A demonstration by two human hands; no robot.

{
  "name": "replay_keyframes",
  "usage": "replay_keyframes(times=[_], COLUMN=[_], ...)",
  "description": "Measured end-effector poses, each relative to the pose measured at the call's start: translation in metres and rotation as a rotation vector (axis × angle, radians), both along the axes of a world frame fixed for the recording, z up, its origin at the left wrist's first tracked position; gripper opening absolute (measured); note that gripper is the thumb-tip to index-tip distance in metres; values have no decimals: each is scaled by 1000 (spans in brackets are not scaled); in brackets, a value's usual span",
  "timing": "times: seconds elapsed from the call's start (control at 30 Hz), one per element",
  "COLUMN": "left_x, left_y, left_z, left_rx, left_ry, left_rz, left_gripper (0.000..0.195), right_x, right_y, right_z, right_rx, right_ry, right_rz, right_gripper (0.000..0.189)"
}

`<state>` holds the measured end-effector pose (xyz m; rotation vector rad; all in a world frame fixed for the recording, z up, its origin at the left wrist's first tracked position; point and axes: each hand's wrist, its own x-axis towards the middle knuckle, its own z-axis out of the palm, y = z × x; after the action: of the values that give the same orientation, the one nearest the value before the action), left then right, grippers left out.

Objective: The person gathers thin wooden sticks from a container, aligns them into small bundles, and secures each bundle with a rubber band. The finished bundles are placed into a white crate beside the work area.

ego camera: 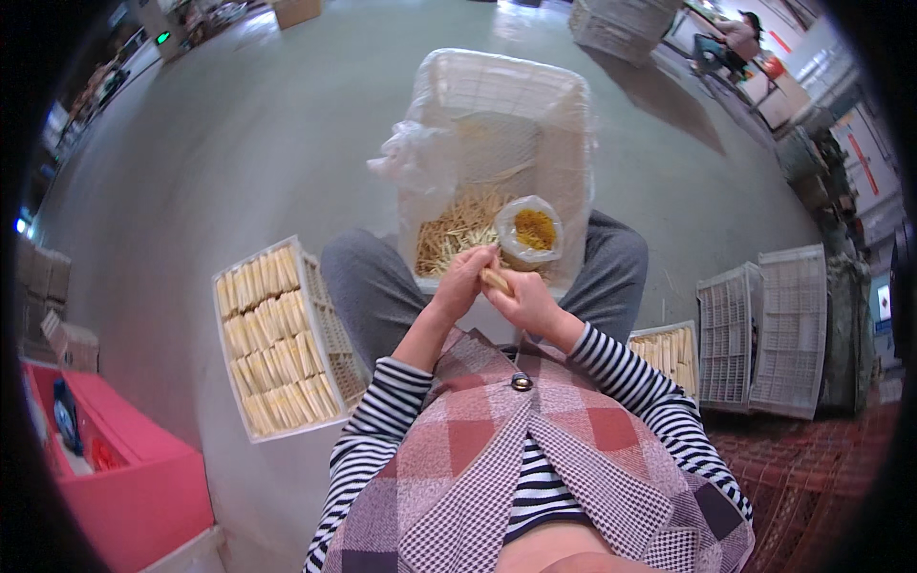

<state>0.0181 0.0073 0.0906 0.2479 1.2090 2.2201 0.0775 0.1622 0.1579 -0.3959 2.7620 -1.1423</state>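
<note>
My right hand [529,299] is closed around a short bundle of thin pale sticks [496,281]. My left hand [460,281] meets it at the bundle's far end, its fingers pinched together; what lies between those fingertips is too small to tell. Both hands are above the near end of a large white plastic crate [589,165] lined with clear plastic, between my knees. Loose pale sticks [458,228] lie in its near part. On the right inside it, a clear plastic bag [505,228] stands open, holding small yellow bands [534,229], probably rubber bands.
At my left stands a white crate [335,301] packed with rows of bundled sticks [276,354]. Another crate of bundles [665,351] is at my right, beside upright white crates [788,329]. A pink box [143,494] sits lower left. A person [731,43] sits far right.
</note>
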Motion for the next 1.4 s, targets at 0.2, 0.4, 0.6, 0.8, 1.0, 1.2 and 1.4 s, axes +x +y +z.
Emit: replay_keyframes(times=[0.2, 0.4, 0.6, 0.8, 1.0, 1.2, 1.4], left_x=[22, 31, 32, 31, 38, 55, 80], left_y=[22, 17, 9, 11, -54, -192, -340], left_z=[15, 24, 32, 28, 30, 7, -84], left_rx=[13, 3, -170, -314, -416, -713, -1584], left_ry=[283, 214, 351, 266, 241, 162, -227], left_rz=[291, 317, 328, 282, 569, 973, 983], left_gripper=[40, 34, 30, 23, 18, 30, 43], right_x=[-35, -25, -24, -27, -36, -42, -45], right_y=[1, 2, 2, -7, 14, 24, 19], right_z=[-8, -22, -11, -40, -71, -115, -134], right_rx=[-89, -457, -579, -790, -639, -745, -549], right_ry=[148, -511, -711, -644, -838, -979, -975], right_rz=[-72, 133, 129, -18, -11, -204, -121], right_gripper=[25, 23, 25, 12, 37, 23, 22])
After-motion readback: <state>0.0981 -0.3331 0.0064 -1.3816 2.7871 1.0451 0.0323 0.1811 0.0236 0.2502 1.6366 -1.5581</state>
